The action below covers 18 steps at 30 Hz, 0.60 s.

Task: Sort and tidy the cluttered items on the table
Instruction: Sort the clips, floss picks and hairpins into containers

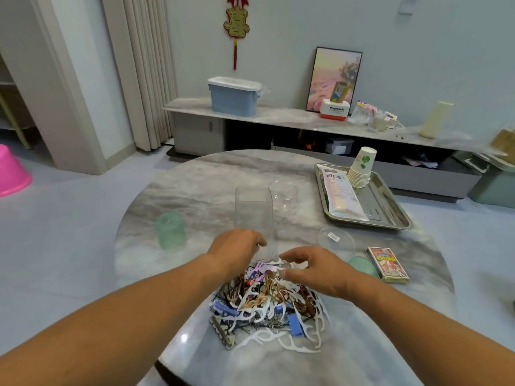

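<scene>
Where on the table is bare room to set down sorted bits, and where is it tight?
Bare marble lies behind the green cup and left of the tall clear container, and along the table's far edge. It is crowded around the pile, both hands, the clear lid, card box and tray.

Even, soft indoor light; small glare on near surface (184, 337); wide-angle bending at edges; far right blurred.
</scene>
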{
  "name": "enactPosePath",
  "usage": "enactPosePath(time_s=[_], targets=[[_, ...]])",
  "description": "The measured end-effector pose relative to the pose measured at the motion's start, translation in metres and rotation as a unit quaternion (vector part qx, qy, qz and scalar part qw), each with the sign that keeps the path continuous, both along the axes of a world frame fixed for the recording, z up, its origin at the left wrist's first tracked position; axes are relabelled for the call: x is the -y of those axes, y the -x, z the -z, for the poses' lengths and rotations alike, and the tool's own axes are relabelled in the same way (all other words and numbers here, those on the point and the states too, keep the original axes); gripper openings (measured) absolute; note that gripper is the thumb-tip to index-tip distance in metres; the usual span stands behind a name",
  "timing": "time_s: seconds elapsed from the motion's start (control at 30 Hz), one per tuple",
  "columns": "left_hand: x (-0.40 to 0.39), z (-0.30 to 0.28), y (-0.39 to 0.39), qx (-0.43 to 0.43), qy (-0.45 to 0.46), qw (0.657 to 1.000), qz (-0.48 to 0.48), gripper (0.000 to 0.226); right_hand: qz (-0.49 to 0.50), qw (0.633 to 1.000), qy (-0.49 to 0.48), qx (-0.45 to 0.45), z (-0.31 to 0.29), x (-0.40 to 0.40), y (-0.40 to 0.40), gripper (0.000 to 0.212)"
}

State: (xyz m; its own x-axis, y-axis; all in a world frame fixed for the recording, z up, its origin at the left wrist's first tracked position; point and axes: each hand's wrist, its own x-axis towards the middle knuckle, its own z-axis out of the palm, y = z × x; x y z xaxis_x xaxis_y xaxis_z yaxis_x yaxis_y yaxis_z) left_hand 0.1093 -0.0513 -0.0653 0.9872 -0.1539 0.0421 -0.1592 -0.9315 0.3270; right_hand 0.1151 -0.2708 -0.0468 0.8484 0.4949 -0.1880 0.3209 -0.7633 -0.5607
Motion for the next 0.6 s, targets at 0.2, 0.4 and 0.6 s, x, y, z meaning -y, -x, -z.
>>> enactPosePath(time_s=[0.2, 0.4, 0.6], targets=[[0.005, -0.025, 0.036, 0.039, 0.015, 0.999, 0.01, 0.029, -0.059, 0.989, 0.134, 0.038, -0.008, -0.005, 0.029, 0.081], [-0.004, -0.027, 0.055, -0.15, -0.043, 0.987, 0.027, 0.03, -0.039, 0.981, 0.188, 0.039, 0.008, 0.005, 0.03, 0.066], [0.001, -0.007, 0.056, -0.186, -0.038, 0.981, 0.027, 0.038, -0.001, 0.988, 0.144, 0.059, 0.008, 0.014, 0.017, 0.024]])
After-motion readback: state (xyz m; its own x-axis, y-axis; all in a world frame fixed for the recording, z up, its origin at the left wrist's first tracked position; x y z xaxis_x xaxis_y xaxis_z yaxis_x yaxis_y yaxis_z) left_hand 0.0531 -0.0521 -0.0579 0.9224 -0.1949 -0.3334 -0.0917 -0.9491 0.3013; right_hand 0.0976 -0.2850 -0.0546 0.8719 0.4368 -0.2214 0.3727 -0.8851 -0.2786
